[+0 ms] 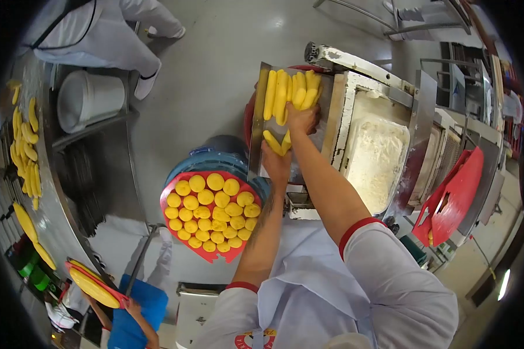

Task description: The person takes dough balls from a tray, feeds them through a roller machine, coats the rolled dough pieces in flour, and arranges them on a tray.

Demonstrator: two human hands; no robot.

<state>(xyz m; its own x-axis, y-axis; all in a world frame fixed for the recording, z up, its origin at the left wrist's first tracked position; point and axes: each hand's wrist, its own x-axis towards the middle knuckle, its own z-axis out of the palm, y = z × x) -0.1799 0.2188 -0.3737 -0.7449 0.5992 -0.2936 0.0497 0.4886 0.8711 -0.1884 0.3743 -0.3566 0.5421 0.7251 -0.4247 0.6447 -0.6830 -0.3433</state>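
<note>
1. Right hand (303, 119): far hand of the pair, at the near ends of a row of long yellow rolls (282, 93). Fingers bent, partly turned away from view; cannot tell how far they close or whether any roll is gripped.
2. Left hand (276, 161): nearer and slightly left, touching the near ends of two short yellow pieces (272, 142). Its back hides most of the fingers; cannot tell whether the grip is closed on them.
3. Rolls lie side by side on a metal tray (258, 125), pointing away from the wearer, some overlapping at the right of the row. The short pieces sit just nearer, tilted towards each other.
4. Right of the tray: a white frame (343, 104) with chipped paint, and within it a white tub (355, 139) holding pale powder (381, 157).
5. Left of the left forearm: a red board (212, 256) bearing many yellow rounds (205, 196), over a blue container (206, 157).
6. Far left: a metal bench (46, 134) with a loose heap of yellow rolls (26, 145); a white bucket (93, 96) lies on the shelf below.
7. Near left: a co-worker's hand (133, 306) at the edge of a second red board (112, 289), which carries a yellow mass (93, 287).
</note>
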